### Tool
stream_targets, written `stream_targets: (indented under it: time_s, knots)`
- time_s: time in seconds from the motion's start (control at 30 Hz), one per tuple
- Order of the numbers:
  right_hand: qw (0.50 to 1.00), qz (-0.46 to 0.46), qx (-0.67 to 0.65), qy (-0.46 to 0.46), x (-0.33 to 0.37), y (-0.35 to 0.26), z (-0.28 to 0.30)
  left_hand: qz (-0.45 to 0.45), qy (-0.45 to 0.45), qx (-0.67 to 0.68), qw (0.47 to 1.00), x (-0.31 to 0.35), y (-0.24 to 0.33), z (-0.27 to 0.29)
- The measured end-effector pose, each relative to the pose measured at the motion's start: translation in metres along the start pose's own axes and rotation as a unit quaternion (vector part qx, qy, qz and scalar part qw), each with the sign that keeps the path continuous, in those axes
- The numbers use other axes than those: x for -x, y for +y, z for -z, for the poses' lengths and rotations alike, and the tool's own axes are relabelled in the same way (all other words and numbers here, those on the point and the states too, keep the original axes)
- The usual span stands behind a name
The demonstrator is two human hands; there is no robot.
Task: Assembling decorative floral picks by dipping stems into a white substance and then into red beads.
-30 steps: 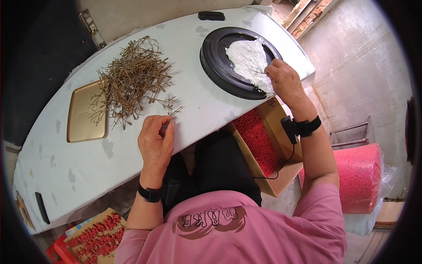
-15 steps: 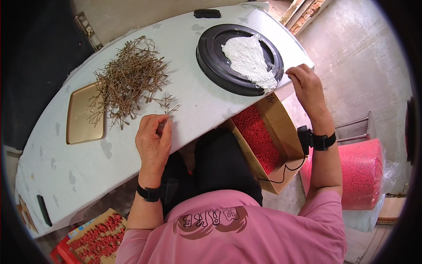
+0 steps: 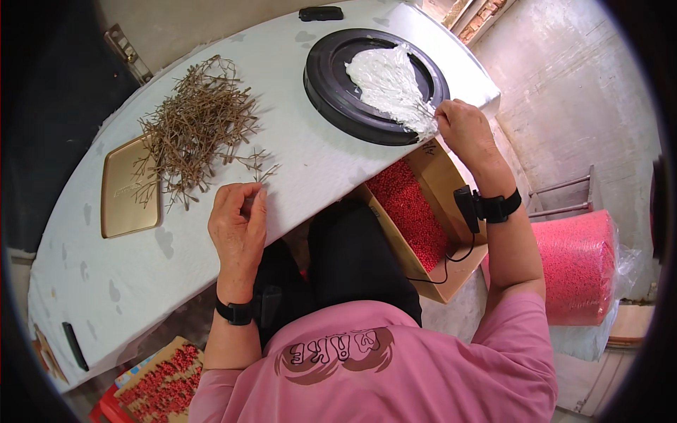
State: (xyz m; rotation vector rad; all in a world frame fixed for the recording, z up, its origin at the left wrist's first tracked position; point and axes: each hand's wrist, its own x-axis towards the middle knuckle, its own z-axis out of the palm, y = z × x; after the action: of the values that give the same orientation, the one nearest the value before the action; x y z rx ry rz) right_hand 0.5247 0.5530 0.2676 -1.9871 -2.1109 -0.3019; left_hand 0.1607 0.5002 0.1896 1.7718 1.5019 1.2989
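My right hand (image 3: 469, 137) is closed in a pinch at the near right rim of a round black lid (image 3: 328, 106). Its fingertips meet the edge of a thick white paste (image 3: 388, 81) spread on the lid. What they pinch is too small to make out. My left hand (image 3: 238, 225) rests at the table's near edge, thumb and forefinger drawn together; anything between them is hidden. Just beyond those fingers lie a few loose brown twigs (image 3: 259, 163). They trail from a tangled heap of brown twigs (image 3: 201, 120), which partly covers a gold tray (image 3: 127, 204).
An open cardboard box (image 3: 441, 169) of small red beads (image 3: 405, 208) stands below the table edge, beside my legs. Right of it is a large clear bag of red beads (image 3: 571, 268). Red-tipped sprigs (image 3: 166, 381) lie lower left. Dark objects sit on the white-covered table (image 3: 176, 275).
My right hand has moved left and slightly down, from beyond the lid's rim to the paste's edge. My left hand has shifted only slightly. The whole view has tilted a little.
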Motion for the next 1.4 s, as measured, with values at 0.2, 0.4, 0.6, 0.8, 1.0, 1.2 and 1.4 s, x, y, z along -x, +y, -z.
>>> stream_targets:
  time_s: [0.2,0.4,0.6,0.8,1.0,1.2,1.4]
  knots:
    - [0.999,-0.012,-0.005,-0.046,0.017,0.007,0.019,0.006,-0.002,0.007,1.0,0.0,0.001,-0.001]
    - [0.98,-0.128,-0.149,-0.035,0.027,0.011,0.036,0.003,0.009,0.014,1.0,0.001,0.0,0.0]
    - [0.929,-0.097,-0.318,0.162,0.017,0.001,0.024,-0.003,0.01,0.008,1.0,0.0,-0.001,-0.001]
    - [0.972,0.097,-0.073,0.203,0.015,-0.011,-0.006,0.004,0.008,0.011,1.0,0.001,-0.002,-0.002]
    - [0.985,0.122,-0.065,0.104,0.03,-0.003,-0.002,-0.002,0.006,0.014,1.0,0.001,-0.002,-0.002]
    - [0.988,0.107,-0.069,0.089,0.042,0.004,0.014,-0.007,0.01,0.013,1.0,0.001,-0.004,-0.002]
    - [0.971,0.045,-0.128,0.197,0.039,0.002,0.021,-0.004,0.011,0.017,1.0,0.002,-0.003,-0.001]
